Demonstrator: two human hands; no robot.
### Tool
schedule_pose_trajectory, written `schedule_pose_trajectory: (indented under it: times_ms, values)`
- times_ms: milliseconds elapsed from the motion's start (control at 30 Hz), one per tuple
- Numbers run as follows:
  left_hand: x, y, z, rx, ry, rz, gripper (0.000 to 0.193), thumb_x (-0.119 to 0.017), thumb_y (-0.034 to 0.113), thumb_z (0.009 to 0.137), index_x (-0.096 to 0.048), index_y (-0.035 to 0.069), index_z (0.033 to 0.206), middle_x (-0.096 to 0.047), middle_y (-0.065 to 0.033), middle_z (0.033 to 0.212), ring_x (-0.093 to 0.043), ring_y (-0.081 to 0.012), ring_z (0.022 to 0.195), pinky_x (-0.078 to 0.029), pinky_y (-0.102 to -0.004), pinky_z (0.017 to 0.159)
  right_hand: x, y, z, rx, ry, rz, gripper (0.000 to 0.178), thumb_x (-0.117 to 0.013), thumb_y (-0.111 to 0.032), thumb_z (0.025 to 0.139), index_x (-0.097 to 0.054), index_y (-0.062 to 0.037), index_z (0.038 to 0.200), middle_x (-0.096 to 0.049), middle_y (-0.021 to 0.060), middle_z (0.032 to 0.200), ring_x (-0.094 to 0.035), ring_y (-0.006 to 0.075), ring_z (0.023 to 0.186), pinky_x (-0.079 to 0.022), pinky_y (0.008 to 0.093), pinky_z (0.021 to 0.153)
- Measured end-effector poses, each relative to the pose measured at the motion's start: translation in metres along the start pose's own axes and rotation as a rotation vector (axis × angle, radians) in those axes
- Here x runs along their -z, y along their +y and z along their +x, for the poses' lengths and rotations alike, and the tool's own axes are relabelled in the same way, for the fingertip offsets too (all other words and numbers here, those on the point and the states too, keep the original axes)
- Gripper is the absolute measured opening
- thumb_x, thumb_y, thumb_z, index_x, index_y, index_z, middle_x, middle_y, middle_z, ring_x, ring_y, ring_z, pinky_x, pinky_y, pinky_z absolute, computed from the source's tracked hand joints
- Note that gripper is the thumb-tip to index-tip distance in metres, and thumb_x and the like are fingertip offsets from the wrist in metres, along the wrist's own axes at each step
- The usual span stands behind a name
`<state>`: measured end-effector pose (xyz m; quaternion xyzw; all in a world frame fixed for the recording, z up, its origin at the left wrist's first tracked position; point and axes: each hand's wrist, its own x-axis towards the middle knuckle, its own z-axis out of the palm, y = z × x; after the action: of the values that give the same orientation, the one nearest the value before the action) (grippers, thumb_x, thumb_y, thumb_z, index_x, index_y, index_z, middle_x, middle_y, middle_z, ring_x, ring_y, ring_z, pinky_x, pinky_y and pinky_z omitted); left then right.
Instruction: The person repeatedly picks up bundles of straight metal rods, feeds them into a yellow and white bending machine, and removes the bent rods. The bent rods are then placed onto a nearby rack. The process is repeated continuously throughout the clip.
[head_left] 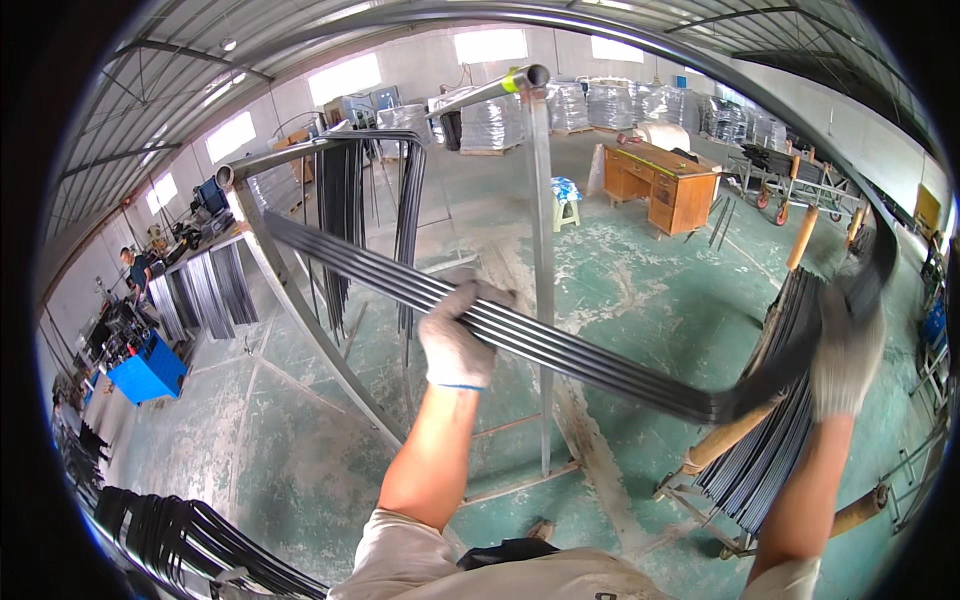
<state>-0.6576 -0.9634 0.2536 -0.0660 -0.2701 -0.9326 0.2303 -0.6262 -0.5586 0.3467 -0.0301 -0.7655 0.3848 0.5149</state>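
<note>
Both hands [458,335] [845,355] clasp black strips [600,366] (a metal rack [541,220] stands just ahead, a wooden desk [662,182] beyond).

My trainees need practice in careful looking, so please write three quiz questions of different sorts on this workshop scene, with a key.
1. True or false: the left hand is bare.
2. The long strips in that hand are: A) red, B) black, C) white.
3. Fill the gap: in the picture, the small stool stands to the ____ of the wooden desk.

Key: 1 false, it is gloved; 2 B; 3 left.
</note>
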Motion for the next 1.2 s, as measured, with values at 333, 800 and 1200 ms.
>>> schedule_pose_trajectory:
  times_ms: [333,800,1200]
  values:
    - [0.235,0.163,0.257,-0.095,0.188,0.048,0.024,-0.061,0.006,0.101,-0.070,-0.008,0.118,-0.075,-0.0212,0.117,-0.072,-0.0340,0.110,-0.059,-0.0463,0.102,-0.247,-0.315,0.024,1.022,-0.524,-0.217,0.018,-0.076,-0.027,0.089,-0.085,-0.0113,0.091,-0.082,0.0127,0.103,-0.076,0.0283,0.102,-0.059,0.0438,0.091]
    - [0.350,-0.138,-0.031,0.592,0.285,1.135,0.034,-0.065,0.034,0.108,-0.068,0.004,0.124,-0.073,-0.0130,0.105,-0.070,-0.0280,0.098,-0.055,-0.0476,0.095,-0.039,0.279,-0.330,-0.693,-0.797,-0.563,0.031,-0.077,-0.019,0.095,-0.078,-0.0129,0.126,-0.080,0.0169,0.110,-0.077,0.0391,0.104,-0.061,0.0505,0.092]
    - [-0.042,-0.436,-0.011,0.468,-0.561,1.067,0.031,-0.069,0.028,0.110,-0.065,0.002,0.127,-0.070,-0.0108,0.106,-0.067,-0.0212,0.092,-0.055,-0.0384,0.089,0.350,0.501,-0.461,-1.657,-0.250,-1.368,0.054,-0.086,-0.029,0.091,-0.064,-0.0128,0.138,-0.066,0.0140,0.141,-0.063,0.0369,0.135,-0.056,0.0508,0.109]
